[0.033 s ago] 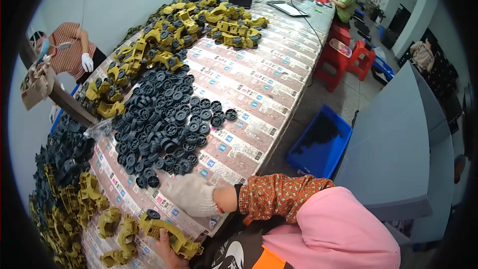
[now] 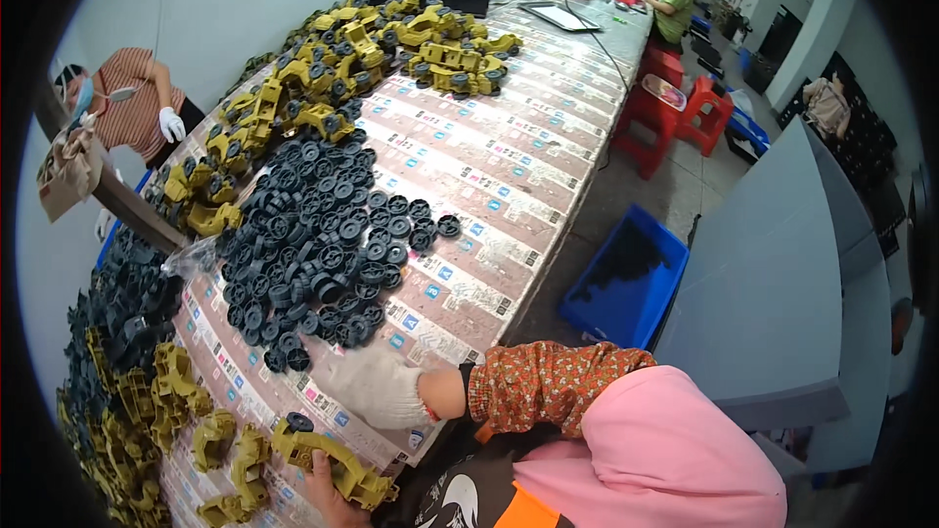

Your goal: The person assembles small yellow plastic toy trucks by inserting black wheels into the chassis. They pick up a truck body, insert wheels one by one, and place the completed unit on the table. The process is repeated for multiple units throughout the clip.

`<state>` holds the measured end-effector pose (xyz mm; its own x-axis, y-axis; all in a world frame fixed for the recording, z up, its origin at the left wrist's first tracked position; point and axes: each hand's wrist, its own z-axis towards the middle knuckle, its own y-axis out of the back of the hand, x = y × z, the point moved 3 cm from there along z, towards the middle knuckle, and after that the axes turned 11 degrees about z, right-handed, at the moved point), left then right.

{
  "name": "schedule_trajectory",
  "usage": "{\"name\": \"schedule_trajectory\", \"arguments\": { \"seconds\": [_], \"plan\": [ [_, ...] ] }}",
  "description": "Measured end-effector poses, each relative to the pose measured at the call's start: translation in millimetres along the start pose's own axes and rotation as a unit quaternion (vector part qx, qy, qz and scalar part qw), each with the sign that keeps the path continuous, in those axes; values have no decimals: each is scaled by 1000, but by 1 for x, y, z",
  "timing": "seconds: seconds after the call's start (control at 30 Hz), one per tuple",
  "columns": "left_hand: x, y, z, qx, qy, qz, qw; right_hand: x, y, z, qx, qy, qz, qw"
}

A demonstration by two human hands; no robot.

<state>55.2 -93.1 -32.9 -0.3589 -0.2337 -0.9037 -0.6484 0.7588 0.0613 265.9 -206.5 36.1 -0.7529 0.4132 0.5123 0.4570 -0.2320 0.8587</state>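
Observation:
My bare left hand (image 2: 328, 491) is closed around a mustard-yellow toy vehicle body (image 2: 354, 474) at the table's near edge. One black wheel (image 2: 298, 421) sits at the upper left end of that body. My right hand (image 2: 377, 388), in a whitish knit glove, reaches over the table beside the near edge of a heap of black toy wheels (image 2: 323, 225). Its fingertips are blurred, so whether they hold anything does not show. Several loose yellow vehicle bodies (image 2: 213, 438) lie left of my left hand.
Yellow vehicles with wheels (image 2: 342, 49) are piled along the far left. Dark parts (image 2: 122, 293) heap at the left, by a post (image 2: 137, 205). A blue bin (image 2: 626, 274) stands right of the table, near red stools (image 2: 704, 115). Two other people (image 2: 142, 103) (image 2: 675, 8) are at the table.
The background and piles sit a few pixels further left in view. Both hands and the held vehicle body stay almost where they were.

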Motion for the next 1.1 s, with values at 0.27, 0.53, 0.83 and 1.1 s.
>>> {"name": "schedule_trajectory", "arguments": {
  "seconds": [0.27,0.53,0.83,1.1],
  "plan": [
    [-8,-9,-3,10,-49,64,997,-15,-20,-33,21,100,153,983],
    [-21,-30,11,-5,-94,-155,983,0,-4,-61,-33,125,298,946],
    [-46,-54,6,-20,-103,-272,957,-3,-19,-70,-59,-29,495,867],
    [-40,-60,5,-57,-152,-204,965,13,-10,-69,-63,2,456,888]
  ]
}}
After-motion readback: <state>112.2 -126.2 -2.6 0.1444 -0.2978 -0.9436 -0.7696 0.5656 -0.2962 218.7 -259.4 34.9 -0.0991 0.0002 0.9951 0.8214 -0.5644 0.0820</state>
